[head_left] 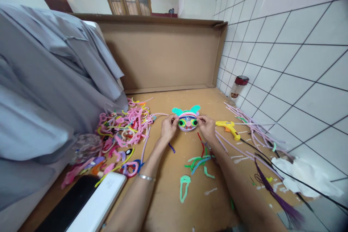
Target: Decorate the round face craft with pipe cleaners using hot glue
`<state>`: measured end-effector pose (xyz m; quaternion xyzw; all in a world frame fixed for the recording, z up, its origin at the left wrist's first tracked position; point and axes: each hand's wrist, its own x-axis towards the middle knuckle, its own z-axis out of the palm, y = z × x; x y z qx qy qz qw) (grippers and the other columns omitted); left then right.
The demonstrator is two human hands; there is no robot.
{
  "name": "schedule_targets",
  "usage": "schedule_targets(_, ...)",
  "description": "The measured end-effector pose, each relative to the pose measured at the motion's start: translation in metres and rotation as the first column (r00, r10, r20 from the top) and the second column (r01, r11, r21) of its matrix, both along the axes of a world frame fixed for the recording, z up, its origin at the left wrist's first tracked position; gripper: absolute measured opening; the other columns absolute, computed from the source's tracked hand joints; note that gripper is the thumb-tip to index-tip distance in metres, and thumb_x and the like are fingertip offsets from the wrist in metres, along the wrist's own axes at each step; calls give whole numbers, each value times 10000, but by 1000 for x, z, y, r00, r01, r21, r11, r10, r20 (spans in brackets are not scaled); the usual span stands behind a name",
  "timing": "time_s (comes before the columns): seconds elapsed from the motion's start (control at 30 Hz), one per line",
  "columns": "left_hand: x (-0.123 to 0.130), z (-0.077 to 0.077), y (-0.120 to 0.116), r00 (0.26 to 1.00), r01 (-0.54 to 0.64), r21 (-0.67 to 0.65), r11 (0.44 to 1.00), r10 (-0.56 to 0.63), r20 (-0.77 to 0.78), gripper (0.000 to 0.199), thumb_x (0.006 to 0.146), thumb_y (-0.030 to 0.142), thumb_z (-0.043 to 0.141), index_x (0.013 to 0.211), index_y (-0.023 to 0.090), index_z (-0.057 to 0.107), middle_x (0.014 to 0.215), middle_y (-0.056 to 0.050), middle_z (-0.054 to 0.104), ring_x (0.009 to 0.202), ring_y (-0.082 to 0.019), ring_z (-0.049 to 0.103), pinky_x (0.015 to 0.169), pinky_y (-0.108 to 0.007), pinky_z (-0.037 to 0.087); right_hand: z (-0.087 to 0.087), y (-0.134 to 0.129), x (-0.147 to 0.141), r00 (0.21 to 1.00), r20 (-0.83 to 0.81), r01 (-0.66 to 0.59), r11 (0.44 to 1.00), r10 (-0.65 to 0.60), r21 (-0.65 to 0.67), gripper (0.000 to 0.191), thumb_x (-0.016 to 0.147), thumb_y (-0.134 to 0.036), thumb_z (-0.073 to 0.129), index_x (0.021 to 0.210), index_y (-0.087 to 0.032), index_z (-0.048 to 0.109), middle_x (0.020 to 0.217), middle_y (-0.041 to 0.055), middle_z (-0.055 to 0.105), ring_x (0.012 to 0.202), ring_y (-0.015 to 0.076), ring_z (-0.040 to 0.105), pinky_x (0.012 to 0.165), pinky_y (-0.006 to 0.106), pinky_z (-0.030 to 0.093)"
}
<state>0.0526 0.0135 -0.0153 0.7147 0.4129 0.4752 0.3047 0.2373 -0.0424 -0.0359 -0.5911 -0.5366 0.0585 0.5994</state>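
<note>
A small craft face made of pipe cleaners (pixel 188 124), with green ears, big yellow-green and black eyes and a pink nose, is held near the middle of the table. My left hand (pixel 170 127) pinches its left edge, and my right hand (pixel 206 127) pinches its right edge. Below the hands lie loose green and blue pipe cleaners (pixel 199 162) and a bent green pipe-cleaner loop (pixel 185 188). Just right of my right hand rests a yellow hot glue gun (pixel 228 129). A short dark blue pipe-cleaner piece (pixel 172 148) lies by my left wrist.
A heap of mostly pink pipe cleaners (pixel 127 127) spreads at left, near a white box (pixel 99 203). On the right are long lilac pipe cleaners (pixel 254 128), a jar (pixel 237 87), a purple tassel (pixel 277 197) and white tissue (pixel 301 175). Cardboard (pixel 163 56) stands behind.
</note>
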Motion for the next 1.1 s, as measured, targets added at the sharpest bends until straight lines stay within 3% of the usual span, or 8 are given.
schedule_targets(0.2,-1,1,0,1000,22,12,1000,-22,-17,120,801,212,540,703,175,600,695,-15,643,667,-158,591,667,-258,459,2,2,-1,993,-117,-33,999,33,1,174,728,-332,601,731,-204,720,774,69,713,719,215,660,691,338,530)
schedule_targets(0.47,-1,-2,2,999,37,13,999,-37,-1,111,795,218,541,707,178,596,686,-11,631,647,-151,575,650,-251,447,1,8,4,920,-373,-157,986,123,-63,179,604,-363,680,679,-202,704,719,55,715,669,207,653,701,349,528)
schedule_targets(0.67,-5,-6,6,999,25,46,999,-24,-29,117,784,244,543,697,181,588,683,-9,612,638,-152,546,634,-253,421,12,1,8,855,-462,-308,948,238,-82,219,629,-405,676,707,-202,695,648,16,686,613,165,608,645,304,503)
schedule_targets(0.8,-6,-5,5,999,32,47,998,-31,-21,114,779,239,537,691,183,584,682,-9,608,642,-155,549,639,-257,421,15,0,9,823,-499,-338,940,272,-45,273,655,-460,684,743,-202,667,703,32,700,613,160,614,614,294,504)
schedule_targets(0.9,-6,-4,5,999,36,45,998,-35,-26,121,785,237,531,685,190,581,676,-6,610,643,-157,553,644,-258,427,17,-1,8,838,-475,-323,946,269,-35,283,690,-473,671,791,-209,651,749,42,713,645,173,643,628,300,522)
schedule_targets(1.1,-5,-3,4,998,8,50,999,-5,-59,116,785,239,540,690,192,588,688,-13,622,641,-162,548,636,-263,424,22,-7,3,948,-213,-259,962,236,-85,193,731,-395,632,781,-215,682,775,36,727,692,192,677,689,306,536)
